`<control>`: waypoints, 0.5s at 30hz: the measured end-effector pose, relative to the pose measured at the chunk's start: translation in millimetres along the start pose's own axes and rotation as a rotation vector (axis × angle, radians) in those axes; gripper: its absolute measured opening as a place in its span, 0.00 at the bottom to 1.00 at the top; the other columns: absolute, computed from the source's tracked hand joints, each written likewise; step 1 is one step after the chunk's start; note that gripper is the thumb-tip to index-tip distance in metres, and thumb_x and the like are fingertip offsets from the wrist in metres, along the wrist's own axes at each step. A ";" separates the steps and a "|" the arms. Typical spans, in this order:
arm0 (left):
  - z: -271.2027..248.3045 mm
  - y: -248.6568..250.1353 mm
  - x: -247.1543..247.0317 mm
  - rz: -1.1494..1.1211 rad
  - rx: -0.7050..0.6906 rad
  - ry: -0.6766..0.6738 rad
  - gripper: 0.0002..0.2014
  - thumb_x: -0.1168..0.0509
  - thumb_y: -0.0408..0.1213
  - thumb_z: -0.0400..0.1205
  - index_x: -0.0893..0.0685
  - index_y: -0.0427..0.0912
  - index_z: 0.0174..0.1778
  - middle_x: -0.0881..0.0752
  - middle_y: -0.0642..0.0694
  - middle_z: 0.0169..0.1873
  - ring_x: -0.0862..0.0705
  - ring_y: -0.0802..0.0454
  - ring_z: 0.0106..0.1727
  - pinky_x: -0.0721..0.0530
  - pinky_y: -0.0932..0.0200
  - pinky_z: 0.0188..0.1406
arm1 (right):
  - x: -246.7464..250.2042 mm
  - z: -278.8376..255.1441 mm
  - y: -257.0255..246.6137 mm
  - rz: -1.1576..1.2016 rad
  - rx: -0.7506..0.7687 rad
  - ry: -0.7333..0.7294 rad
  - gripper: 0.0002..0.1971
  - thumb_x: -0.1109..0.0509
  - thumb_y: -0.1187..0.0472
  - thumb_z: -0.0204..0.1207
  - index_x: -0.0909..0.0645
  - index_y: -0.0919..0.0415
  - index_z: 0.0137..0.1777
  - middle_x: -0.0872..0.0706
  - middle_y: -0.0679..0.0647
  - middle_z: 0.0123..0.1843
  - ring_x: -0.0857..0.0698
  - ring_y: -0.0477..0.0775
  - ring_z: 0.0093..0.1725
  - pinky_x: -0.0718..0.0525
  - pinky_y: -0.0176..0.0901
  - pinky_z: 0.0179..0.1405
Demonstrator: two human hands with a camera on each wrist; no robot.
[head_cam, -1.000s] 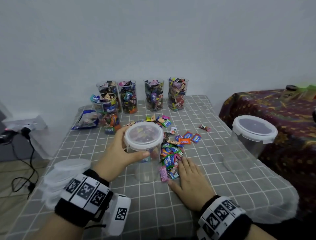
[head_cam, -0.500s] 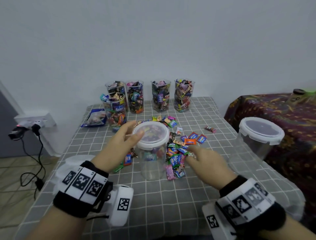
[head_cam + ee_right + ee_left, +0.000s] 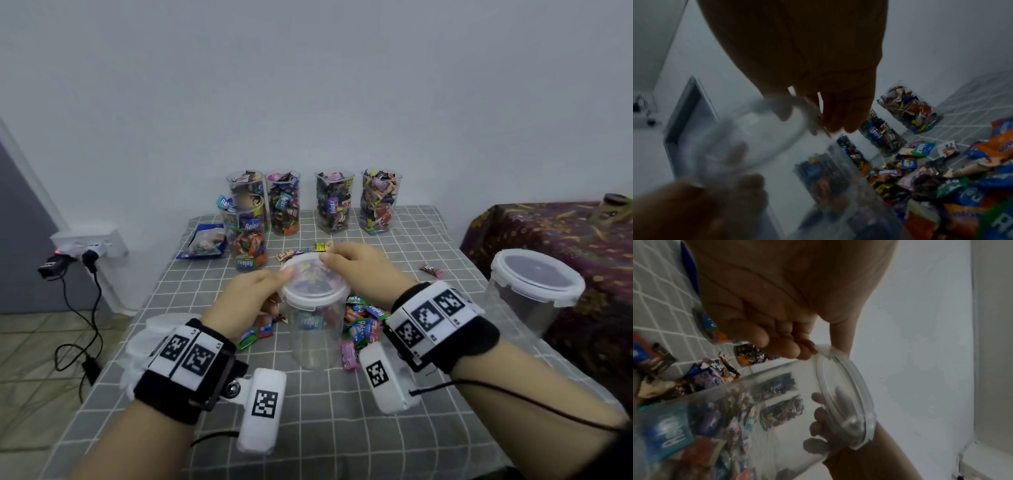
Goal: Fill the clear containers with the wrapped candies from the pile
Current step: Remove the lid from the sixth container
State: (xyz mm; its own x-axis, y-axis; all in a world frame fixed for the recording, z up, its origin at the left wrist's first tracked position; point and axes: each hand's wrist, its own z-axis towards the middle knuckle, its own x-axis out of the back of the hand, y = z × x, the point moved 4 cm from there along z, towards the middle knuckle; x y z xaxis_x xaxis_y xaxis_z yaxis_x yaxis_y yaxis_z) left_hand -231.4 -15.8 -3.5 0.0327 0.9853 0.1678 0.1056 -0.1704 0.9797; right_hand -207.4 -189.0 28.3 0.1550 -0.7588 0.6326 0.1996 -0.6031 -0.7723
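Note:
A clear container (image 3: pixel 313 337) with a translucent lid (image 3: pixel 310 286) stands at the table's middle, nothing visible inside it. My left hand (image 3: pixel 274 279) pinches the lid's left tab (image 3: pixel 824 349) between thumb and fingers (image 3: pixel 789 348). My right hand (image 3: pixel 330 261) curls over the lid's far right rim, fingers (image 3: pixel 838 118) hooked on the edge. The pile of wrapped candies (image 3: pixel 363 322) lies right of and behind the container, with a few more candies (image 3: pixel 257 334) at its left. A second lidded clear container (image 3: pixel 532 294) stands at the table's right edge.
Several candy-filled clear containers (image 3: pixel 334 202) line the back by the wall, one (image 3: pixel 246 240) nearer. A blue bag (image 3: pixel 203 241) lies back left. Spare lids (image 3: pixel 161 329) are stacked at the left edge. A wall socket with cables (image 3: pixel 89 245) is left; a patterned cloth (image 3: pixel 548 240) right.
My right hand has left the candy pile and risen onto the lid's right rim. My left hand has shifted from the container's side up to the lid's left tab.

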 end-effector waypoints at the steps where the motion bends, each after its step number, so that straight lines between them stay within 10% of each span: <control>1: 0.6 -1.5 -0.5 -0.031 0.029 -0.018 0.15 0.35 0.49 0.80 0.17 0.39 0.42 0.23 0.47 0.28 0.26 0.57 0.23 0.28 0.66 0.19 | -1.9 3.1 1.6 0.020 -0.016 0.000 0.14 0.38 0.49 0.82 0.17 0.59 0.47 0.15 0.54 0.44 0.18 0.56 0.47 0.22 0.51 0.52; 11: -1.2 0.1 -5.0 -0.131 0.038 -0.007 0.16 0.35 0.47 0.81 0.21 0.44 0.29 0.27 0.50 0.20 0.28 0.57 0.21 0.30 0.65 0.19 | -10.4 8.5 17.4 0.376 -0.160 0.026 0.16 0.30 0.52 0.77 0.29 0.61 0.36 0.28 0.55 0.28 0.28 0.52 0.24 0.29 0.38 0.22; 15: -4.6 -6.9 -9.8 -0.186 0.066 0.048 0.16 0.36 0.52 0.79 0.22 0.42 0.34 0.25 0.50 0.20 0.27 0.56 0.21 0.27 0.65 0.19 | -10.5 8.6 24.5 0.375 -0.138 0.149 0.26 0.26 0.47 0.71 0.21 0.75 0.44 0.25 0.60 0.34 0.27 0.55 0.31 0.30 0.46 0.32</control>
State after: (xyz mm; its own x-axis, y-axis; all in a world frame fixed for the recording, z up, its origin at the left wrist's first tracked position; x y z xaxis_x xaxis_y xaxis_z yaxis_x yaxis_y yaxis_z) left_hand -237.0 -24.2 -11.4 -0.0408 0.9991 -0.0092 0.1704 0.0160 0.9852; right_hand -195.8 -193.7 3.3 0.0489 -0.9532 0.2985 0.0233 -0.2977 -0.9544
